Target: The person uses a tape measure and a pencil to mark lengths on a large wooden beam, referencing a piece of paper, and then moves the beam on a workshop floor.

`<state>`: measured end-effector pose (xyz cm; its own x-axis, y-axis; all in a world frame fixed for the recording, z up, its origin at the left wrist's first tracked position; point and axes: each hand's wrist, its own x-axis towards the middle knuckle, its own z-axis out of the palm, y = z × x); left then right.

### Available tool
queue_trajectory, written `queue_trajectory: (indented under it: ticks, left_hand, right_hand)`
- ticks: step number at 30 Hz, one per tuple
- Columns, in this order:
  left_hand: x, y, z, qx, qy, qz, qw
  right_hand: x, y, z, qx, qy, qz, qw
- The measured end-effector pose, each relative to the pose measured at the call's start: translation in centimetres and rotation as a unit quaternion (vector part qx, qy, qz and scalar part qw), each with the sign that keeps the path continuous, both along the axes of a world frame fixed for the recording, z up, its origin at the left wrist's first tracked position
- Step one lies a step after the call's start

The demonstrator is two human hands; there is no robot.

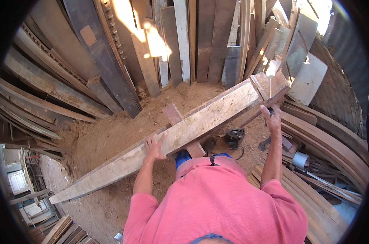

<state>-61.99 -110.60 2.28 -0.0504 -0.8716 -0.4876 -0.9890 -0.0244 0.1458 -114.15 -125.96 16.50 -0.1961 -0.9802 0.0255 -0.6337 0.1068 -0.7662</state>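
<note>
A long, pale wooden beam (205, 118) runs diagonally from the lower left to the upper right in front of me. My left hand (154, 147) lies on its upper face near the middle, fingers spread, holding nothing. At the beam's right end, my right hand (274, 116) is closed around a small dark object (270, 111) whose kind I cannot make out. A narrow pale band (258, 86) crosses the beam just short of that end. Beneath the beam, a reddish-brown wood block (195, 149) sticks out on both sides.
A dark power tool (235, 138) with a cord sits on the ground by my feet. Sawdust (107, 138) covers the floor. Tall boards (205, 40) lean along the far side. Stacked planks (306, 195) and a grey cylindrical container (300, 160) lie to my right.
</note>
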Motion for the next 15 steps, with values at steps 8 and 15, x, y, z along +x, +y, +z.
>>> queue_trajectory:
  ticks: [8, 15]
  left_hand:
    - [-1.4, 0.2, 0.9, 0.004, -0.022, 0.012, 1.0]
    - [-2.0, -0.4, 1.0, 0.03, -0.033, 0.021, 0.999]
  right_hand:
    - [-1.0, 0.5, -1.5, 0.019, 0.01, 0.004, 1.0]
    - [-0.3, 0.1, -3.6, 0.109, 0.143, 0.031, 0.983]
